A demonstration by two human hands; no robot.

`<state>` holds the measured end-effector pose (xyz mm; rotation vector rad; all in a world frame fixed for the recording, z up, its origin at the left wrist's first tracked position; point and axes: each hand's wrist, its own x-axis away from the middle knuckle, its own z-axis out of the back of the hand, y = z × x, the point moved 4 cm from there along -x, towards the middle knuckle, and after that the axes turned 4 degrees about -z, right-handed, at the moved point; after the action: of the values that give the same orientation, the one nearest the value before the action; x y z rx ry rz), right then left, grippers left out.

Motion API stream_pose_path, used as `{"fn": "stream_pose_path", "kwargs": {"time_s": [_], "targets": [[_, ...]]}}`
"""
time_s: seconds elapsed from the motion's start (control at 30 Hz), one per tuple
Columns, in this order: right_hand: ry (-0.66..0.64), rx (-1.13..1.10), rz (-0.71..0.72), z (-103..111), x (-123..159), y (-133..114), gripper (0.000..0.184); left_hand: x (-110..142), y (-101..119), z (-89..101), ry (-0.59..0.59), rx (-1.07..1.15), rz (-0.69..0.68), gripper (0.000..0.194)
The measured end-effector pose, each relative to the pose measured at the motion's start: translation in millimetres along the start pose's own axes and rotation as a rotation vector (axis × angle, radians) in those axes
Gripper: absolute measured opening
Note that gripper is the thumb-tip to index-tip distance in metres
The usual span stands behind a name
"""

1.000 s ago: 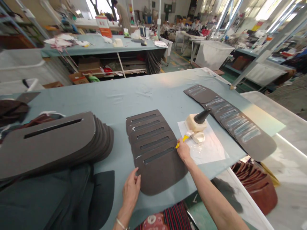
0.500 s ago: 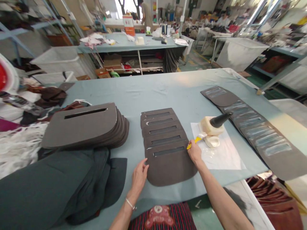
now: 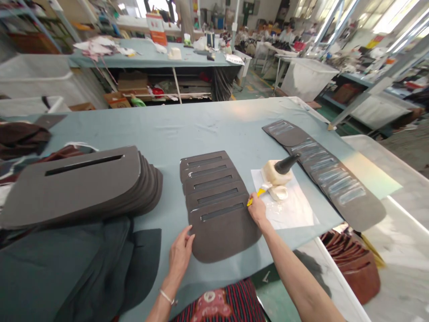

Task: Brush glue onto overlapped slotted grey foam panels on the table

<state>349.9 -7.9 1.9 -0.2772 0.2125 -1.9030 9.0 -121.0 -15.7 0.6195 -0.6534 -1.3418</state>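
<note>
While the right hand (image 3: 257, 211) closes around a yellow spreader (image 3: 257, 193), the left hand (image 3: 181, 257) lies open, its fingertips (image 3: 191, 232) resting on the left edge of the nearest dark foam panel (image 3: 223, 237). That panel tops a fanned, overlapping row of slotted panels at the middle of the blue-grey worktop (image 3: 167, 129). Since overlapped pieces can slide on one another, a flat, steady press from the open hand looks like the surest hold, with the spreader kept low and light along the edge. Just right of the row, a sheet of paper (image 3: 288, 210) carries a cream lump (image 3: 272, 173) with a black cone (image 3: 286, 164) stuck in it. Farther right lies a second row of panels (image 3: 326, 172), streaked pale around its slots. On the left, a tall stack of panels (image 3: 83, 188) sits beside dark cloth (image 3: 77, 268).
</note>
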Motion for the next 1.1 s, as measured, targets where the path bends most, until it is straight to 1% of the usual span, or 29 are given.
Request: {"fn": "stream_pose_path", "kwargs": {"time_s": [0.13, 0.27, 0.4, 0.47, 0.5, 0.53, 0.57, 0.6, 0.63, 0.67, 0.73, 0.77, 0.8, 0.83, 0.87, 0.93, 1.0, 1.03, 1.1], "targets": [[-0.005, 0.021, -0.010, 0.8, 0.1, -0.2, 0.022, -1.0, -1.4, -0.6, -0.017, -0.015, -0.010, 0.050], [-0.001, 0.061, 0.001, 0.4, 1.2, -2.5, 0.020, -0.1, 2.4, -0.7, -0.013, -0.041, -0.022, 0.048], [0.036, 0.140, 0.026, 2.4, 2.8, -8.1, 0.019, 0.8, 15.3, 0.8, 0.023, -0.099, -0.052, 0.042], [0.085, 0.173, 0.076, 5.1, 4.7, -11.5, 0.021, 0.6, 24.4, 10.4, 0.021, -0.114, -0.061, 0.039], [0.115, 0.187, 0.112, 6.5, 6.1, -12.5, 0.022, 0.6, 29.0, 20.1, 0.021, -0.118, -0.071, 0.038], [0.149, 0.196, 0.152, 7.8, 8.0, -12.8, 0.023, 1.2, 32.9, 34.3, 0.033, -0.128, -0.087, 0.038], [0.183, 0.198, 0.193, 8.7, 10.2, -12.1, 0.023, 2.9, 35.5, 53.2, 0.067, -0.155, -0.103, 0.038], [0.216, 0.190, 0.226, 9.1, 12.5, -10.2, 0.023, 6.1, 36.2, 76.7, 0.131, -0.208, -0.108, 0.038], [0.244, 0.171, 0.250, 8.8, 14.8, -7.5, 0.022, 11.3, 34.5, 104.1, 0.228, -0.289, -0.091, 0.038], [0.261, 0.140, 0.266, 7.7, 17.0, -4.4, 0.020, 18.8, 30.5, 133.6, 0.346, -0.394, -0.047, 0.039], [0.268, 0.053, 0.283, 4.0, 21.4, -1.1, 0.012, 39.7, 17.5, 191.2, 0.595, -0.619, 0.110, 0.043], [0.267, 0.005, 0.294, 2.2, 24.3, -2.7, 0.009, 50.7, 9.9, 215.2, 0.679, -0.708, 0.188, 0.045], [0.263, -0.042, 0.316, 0.9, 28.5, -7.8, 0.011, 59.7, 2.1, 234.2, 0.714, -0.761, 0.240, 0.046], [0.257, -0.085, 0.345, 0.3, 34.2, -16.5, 0.016, 65.9, -5.5, 248.0, 0.700, -0.767, 0.258, 0.044], [0.250, -0.122, 0.372, 0.7, 41.5, -28.4, 0.020, 69.2, -12.2, 256.8, 0.652, -0.727, 0.251, 0.041], [0.212, -0.182, 0.414, 3.4, 61.4, -61.0, 0.028, 69.4, -20.3, 262.6, 0.542, -0.566, 0.222, 0.033], [0.121, -0.269, 0.450, 7.4, 87.7, -101.5, 0.032, 65.3, -19.0, 256.9, 0.490, -0.401, 0.237, 0.031], [0.046, -0.334, 0.471, 9.4, 102.7, -123.0, 0.031, 62.5, -14.9, 249.8, 0.473, -0.335, 0.255, 0.032], [-0.167, -0.512, 0.521, 13.1, 135.0, -165.1, 0.028, 56.9, -1.0, 226.2, 0.424, -0.213, 0.274, 0.036]]}}
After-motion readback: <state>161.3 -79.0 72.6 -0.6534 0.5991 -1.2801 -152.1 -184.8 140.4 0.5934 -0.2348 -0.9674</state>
